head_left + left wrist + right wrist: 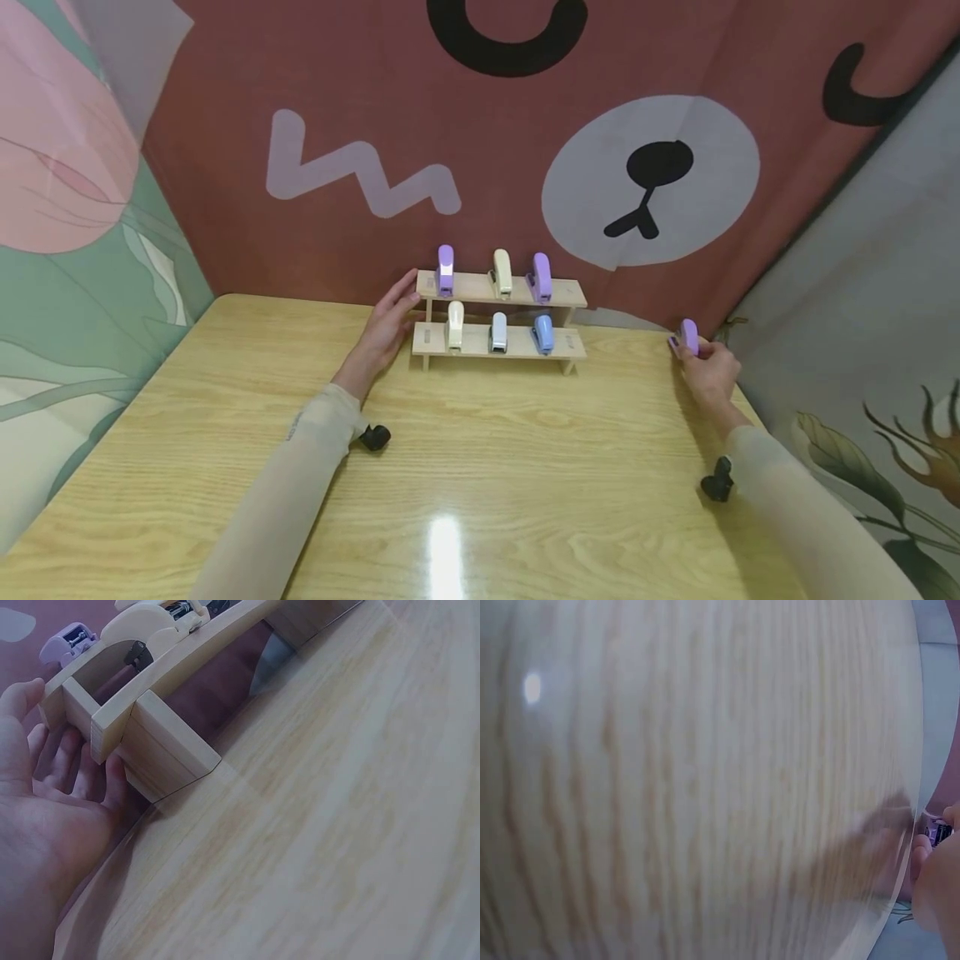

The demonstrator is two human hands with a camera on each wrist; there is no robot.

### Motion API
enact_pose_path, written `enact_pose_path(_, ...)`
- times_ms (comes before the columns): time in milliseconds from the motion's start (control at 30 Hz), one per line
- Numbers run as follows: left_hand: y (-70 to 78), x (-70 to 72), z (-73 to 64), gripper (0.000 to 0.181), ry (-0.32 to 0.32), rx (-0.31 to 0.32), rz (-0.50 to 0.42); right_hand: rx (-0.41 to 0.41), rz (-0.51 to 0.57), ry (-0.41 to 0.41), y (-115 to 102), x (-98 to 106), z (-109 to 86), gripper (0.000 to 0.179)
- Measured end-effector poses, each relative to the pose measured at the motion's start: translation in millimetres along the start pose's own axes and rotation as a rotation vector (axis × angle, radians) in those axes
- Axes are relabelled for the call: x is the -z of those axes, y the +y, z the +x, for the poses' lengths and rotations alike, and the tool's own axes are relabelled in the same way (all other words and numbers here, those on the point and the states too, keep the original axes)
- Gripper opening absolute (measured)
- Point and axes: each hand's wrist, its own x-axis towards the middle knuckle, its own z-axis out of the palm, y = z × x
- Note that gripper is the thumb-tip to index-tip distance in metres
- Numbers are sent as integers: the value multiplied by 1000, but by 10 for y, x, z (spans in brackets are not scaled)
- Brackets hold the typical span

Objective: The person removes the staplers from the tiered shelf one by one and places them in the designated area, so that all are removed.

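A two-tier wooden stand (pixel 498 340) bears several small staplers. On its upper shelf are a purple stapler (pixel 446 271) at left, a cream stapler (pixel 502 273) and another purple stapler (pixel 541 277). The lower shelf carries a cream stapler (pixel 455 326), a pale grey-white stapler (pixel 498 332) and a blue stapler (pixel 543 334). My left hand (pixel 386 332) rests its fingers against the stand's left end, as the left wrist view also shows. Far to the right, my right hand (pixel 710 373) pinches a purple stapler (pixel 688 335); only part of it shows in the right wrist view.
The wood-grain table (pixel 480 467) ends at a curtain (pixel 360 242) with a cartoon bear print behind the stand. Patterned cloth hangs at both sides, close to my right hand. A black wrist camera (pixel 375 437) sits by each sleeve.
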Motion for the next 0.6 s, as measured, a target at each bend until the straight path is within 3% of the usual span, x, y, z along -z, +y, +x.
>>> enact_pose_path(300,-7,-11,-5,55,2,-6,5,-18,-3,1,85,31,39,52)
enact_pose_path(600,-19,6,-1,54,9,-4,22,-64,1,-65,92,75,20,57)
